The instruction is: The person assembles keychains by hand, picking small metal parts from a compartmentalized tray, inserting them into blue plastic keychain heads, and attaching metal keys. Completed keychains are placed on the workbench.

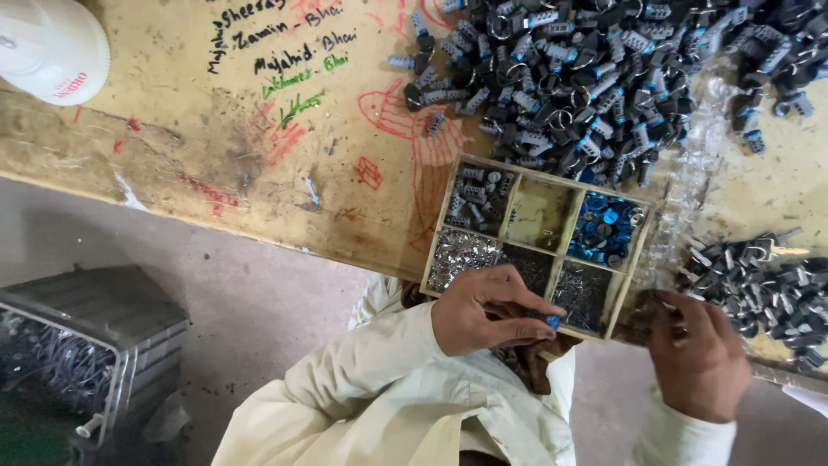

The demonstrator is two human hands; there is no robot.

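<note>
A divided tray [520,200] sits at the table's [259,173] near edge. A heap of parts [569,78] lies behind it, a smaller pile [768,289] to its right.

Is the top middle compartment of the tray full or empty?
Empty: the top middle compartment of the tray shows bare bottom, while the others hold small parts.

My left hand [487,312] covers most of the small blue-tipped part [547,320]; my right hand's [700,355] fingertips are hidden; the dark pile [595,78] is cut off at top.
</note>
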